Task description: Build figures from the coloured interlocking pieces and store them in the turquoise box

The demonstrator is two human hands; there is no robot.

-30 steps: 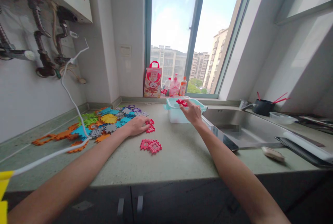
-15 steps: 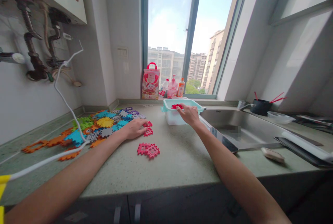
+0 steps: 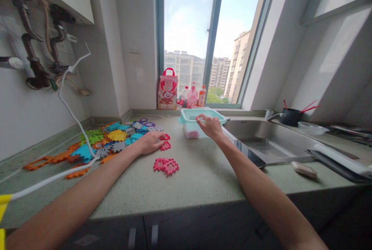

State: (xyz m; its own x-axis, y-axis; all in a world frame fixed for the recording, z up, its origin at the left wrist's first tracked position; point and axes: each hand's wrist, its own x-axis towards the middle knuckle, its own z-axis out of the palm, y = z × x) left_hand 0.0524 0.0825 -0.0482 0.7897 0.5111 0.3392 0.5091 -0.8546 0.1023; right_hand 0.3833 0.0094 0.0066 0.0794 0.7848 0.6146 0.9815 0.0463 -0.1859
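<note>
My right hand [image 3: 211,126] hovers over the near rim of a light blue plastic box [image 3: 190,124] on the counter, fingers loosely curled with nothing visible in them. Pink shows through the box's lower wall. My left hand [image 3: 151,141] lies flat on the counter, fingertips touching small red-pink toothed tiles [image 3: 165,142]. Two more pink tiles [image 3: 166,165] lie joined nearer to me. A spread of orange, blue, yellow, green and grey tiles [image 3: 101,143] covers the counter to the left.
A steel sink [image 3: 270,141] sits right of the box. A white cable [image 3: 69,114] hangs from the wall pipes across the tiles. A red bag [image 3: 167,92] and bottles [image 3: 193,96] stand on the window sill. A black pot [image 3: 292,117] stands far right.
My right hand held a red tile above the box, lowered it inside, and now has let it go. The left hand stayed on the small red tiles.
</note>
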